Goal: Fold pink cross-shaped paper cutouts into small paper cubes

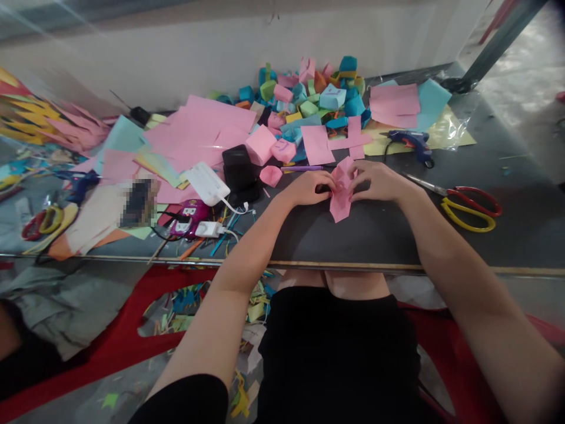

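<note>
A creased piece of pink paper (341, 206) stands between my two hands over the dark table (318, 244). My left hand (311, 187) pinches its left side, fingers closed on it. My right hand (375, 181) holds its right side with thumb and fingertips. Just behind lie a pink cross-shaped paper cutout (354, 138) and a flat pink sheet (318, 145). A purple pen (302, 168) rests left of the paper, beside a small folded pink paper piece (271, 175).
Scissors with red and yellow handles (470, 206) and a blue glue gun (410, 144) lie at right. Folded paper boxes (333, 97) pile up at the back. Leftward are pink sheets (176, 138), a black stand (241, 171), a white power bank (206, 184) and a purple power strip (190, 218).
</note>
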Demonstrator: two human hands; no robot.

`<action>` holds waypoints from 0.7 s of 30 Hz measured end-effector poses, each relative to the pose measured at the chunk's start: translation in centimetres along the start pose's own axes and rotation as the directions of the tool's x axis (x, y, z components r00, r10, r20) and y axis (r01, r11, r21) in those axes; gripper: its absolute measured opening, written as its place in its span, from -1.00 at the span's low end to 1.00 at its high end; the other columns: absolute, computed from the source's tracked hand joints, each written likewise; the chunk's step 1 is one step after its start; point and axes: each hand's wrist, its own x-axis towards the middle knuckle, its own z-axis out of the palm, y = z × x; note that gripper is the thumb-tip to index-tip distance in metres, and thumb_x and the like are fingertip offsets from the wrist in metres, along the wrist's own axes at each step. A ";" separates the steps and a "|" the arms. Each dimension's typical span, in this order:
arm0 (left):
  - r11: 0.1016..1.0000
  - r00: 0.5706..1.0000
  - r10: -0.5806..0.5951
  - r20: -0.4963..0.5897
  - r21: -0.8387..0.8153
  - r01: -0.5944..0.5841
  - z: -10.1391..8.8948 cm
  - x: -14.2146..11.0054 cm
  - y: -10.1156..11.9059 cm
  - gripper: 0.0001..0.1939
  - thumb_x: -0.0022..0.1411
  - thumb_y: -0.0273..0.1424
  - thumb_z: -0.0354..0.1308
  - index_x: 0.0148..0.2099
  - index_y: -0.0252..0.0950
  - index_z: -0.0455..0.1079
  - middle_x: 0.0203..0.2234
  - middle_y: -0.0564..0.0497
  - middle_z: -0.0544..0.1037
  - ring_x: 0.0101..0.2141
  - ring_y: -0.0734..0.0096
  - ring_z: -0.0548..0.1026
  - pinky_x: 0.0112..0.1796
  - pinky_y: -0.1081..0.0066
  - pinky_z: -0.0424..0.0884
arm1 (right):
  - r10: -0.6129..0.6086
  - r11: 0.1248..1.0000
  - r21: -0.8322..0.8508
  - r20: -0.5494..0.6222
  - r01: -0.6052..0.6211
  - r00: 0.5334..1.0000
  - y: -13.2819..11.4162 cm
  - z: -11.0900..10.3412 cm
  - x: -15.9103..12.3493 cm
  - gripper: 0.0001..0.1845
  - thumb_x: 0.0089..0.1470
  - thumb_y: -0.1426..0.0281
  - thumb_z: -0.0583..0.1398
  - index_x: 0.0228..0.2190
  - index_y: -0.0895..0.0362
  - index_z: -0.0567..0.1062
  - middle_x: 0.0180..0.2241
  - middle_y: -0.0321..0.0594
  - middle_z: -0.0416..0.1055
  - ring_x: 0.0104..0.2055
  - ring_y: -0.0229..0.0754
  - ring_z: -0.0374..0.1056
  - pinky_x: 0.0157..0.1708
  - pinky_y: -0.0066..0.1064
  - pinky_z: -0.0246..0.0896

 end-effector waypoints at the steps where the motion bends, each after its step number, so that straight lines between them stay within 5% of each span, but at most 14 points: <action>1: 1.000 1.000 -0.007 -0.001 0.005 0.007 0.0 0.0 0.0 -0.78 0.28 -0.53 0.23 -0.09 -0.23 0.66 0.00 -0.09 0.72 -0.12 0.28 0.67 -0.07 0.21 0.58 | 0.012 1.000 0.007 0.012 -0.012 1.000 -0.1 0.0 0.0 -0.67 0.18 -0.01 0.37 -0.36 -0.05 0.76 -0.10 -0.15 0.58 -0.11 -0.03 0.49 -0.02 -0.13 0.40; 11: 0.992 1.000 0.009 0.006 0.130 -0.010 0.1 0.1 0.8 -0.80 0.26 -0.49 0.18 -0.11 -0.24 0.60 -0.01 -0.11 0.72 -0.01 0.16 0.66 0.05 0.14 0.56 | 0.181 0.983 -0.005 0.083 -0.181 0.980 -0.9 -0.4 0.0 -0.67 0.09 0.02 0.39 -0.29 -0.01 0.72 -0.31 -0.23 0.65 -0.29 -0.10 0.48 -0.27 -0.24 0.27; 21: 0.998 0.996 0.037 0.087 -0.058 -0.032 -0.6 0.1 1.0 -0.86 0.30 -0.31 0.40 -0.14 -0.25 0.65 -0.10 -0.10 0.71 -0.08 0.23 0.65 0.01 0.21 0.53 | 0.065 0.980 0.168 0.232 -0.106 0.970 -1.8 -0.3 0.5 -0.68 0.10 0.06 0.38 -0.36 0.04 0.76 -0.27 -0.21 0.70 -0.32 -0.21 0.44 -0.26 -0.33 0.26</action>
